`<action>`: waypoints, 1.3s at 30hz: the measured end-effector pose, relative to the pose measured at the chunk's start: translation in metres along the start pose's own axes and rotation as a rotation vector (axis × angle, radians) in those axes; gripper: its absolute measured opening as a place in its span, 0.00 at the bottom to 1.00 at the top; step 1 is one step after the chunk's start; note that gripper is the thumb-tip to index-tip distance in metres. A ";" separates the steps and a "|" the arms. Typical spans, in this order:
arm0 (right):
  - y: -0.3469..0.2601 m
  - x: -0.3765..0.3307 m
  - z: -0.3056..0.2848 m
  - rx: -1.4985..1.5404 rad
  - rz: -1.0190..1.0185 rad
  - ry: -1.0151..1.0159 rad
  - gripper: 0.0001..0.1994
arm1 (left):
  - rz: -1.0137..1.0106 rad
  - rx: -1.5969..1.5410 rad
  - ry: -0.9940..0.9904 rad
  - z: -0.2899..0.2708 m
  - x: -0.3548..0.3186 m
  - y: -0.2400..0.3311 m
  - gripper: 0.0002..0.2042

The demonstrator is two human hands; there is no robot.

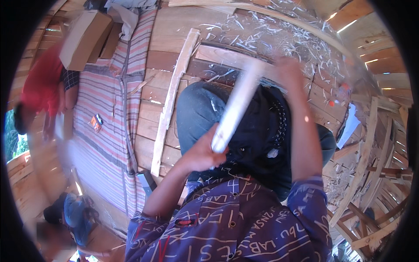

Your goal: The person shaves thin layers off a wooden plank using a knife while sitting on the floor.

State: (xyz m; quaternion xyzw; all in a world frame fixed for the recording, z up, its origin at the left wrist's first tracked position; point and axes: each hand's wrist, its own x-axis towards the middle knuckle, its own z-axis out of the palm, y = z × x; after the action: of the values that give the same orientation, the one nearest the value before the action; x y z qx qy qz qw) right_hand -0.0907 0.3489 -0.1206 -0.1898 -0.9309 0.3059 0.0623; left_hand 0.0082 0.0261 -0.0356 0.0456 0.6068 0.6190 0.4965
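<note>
In front of my body, my left hand (pixel 204 151) is closed round the near end of a pale wooden stick (pixel 238 107). The stick slants up and away to the right, and its far end is smeared by motion. My right hand (pixel 290 69) is beyond and to the right of that far end, too blurred to show its fingers or what they hold. A flat brown wooden piece (pixel 220 56) stretches leftward from near my right hand. My bent legs (pixel 196 109) are below the stick, with dark cloth (pixel 257 131) between them.
Curled shavings (pixel 301 39) cover the floor at the far right. A long rough strip (pixel 174 105) lies to my left, beside a striped mat (pixel 100 135). A person in red (pixel 41 83) bends near a cardboard box (pixel 85 39); another person (pixel 78 218) is lower left. Loose slats (pixel 371 174) pile at right.
</note>
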 end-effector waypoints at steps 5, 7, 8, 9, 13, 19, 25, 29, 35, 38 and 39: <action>0.096 0.030 -0.106 -0.153 0.308 0.160 0.38 | -0.069 -0.586 0.033 -0.009 -0.013 -0.010 0.28; 0.040 -0.020 -0.101 -0.093 0.211 0.081 0.35 | -0.077 -0.692 -0.067 -0.013 -0.004 -0.013 0.27; 0.041 -0.040 -0.093 -0.057 0.139 -0.007 0.32 | -0.062 -0.599 -0.095 -0.008 0.002 -0.009 0.24; 0.014 -0.063 -0.086 -0.083 0.139 -0.140 0.31 | -0.082 -0.674 -0.061 -0.005 0.003 -0.005 0.23; -0.064 -0.126 -0.040 0.082 -0.171 -0.331 0.31 | -0.156 -0.721 0.025 -0.004 -0.001 -0.005 0.21; -0.096 -0.115 -0.019 0.014 -0.406 -0.453 0.30 | -0.149 -0.539 0.047 0.001 -0.002 -0.001 0.18; -0.030 -0.016 -0.018 -0.117 0.141 -0.243 0.38 | -0.045 0.038 -0.040 -0.002 -0.010 -0.009 0.20; 0.044 0.014 -0.034 -0.100 0.302 -0.103 0.38 | -0.128 -0.407 0.061 0.007 -0.008 -0.023 0.24; -0.028 -0.101 -0.045 0.082 -0.001 -0.193 0.26 | -0.161 -0.307 0.061 0.009 0.002 -0.006 0.21; -0.073 -0.139 -0.051 0.071 -0.219 -0.390 0.29 | -0.119 -0.117 0.154 0.019 0.002 -0.012 0.20; -0.079 -0.144 -0.051 0.082 -0.261 -0.488 0.29 | -0.072 -0.059 0.178 0.022 0.001 -0.017 0.19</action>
State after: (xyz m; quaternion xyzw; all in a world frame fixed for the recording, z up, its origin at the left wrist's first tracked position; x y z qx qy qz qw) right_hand 0.0287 0.2616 -0.0322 0.0136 -0.9218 0.3693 -0.1174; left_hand 0.0320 0.0383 -0.0439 -0.0462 0.6314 0.6198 0.4637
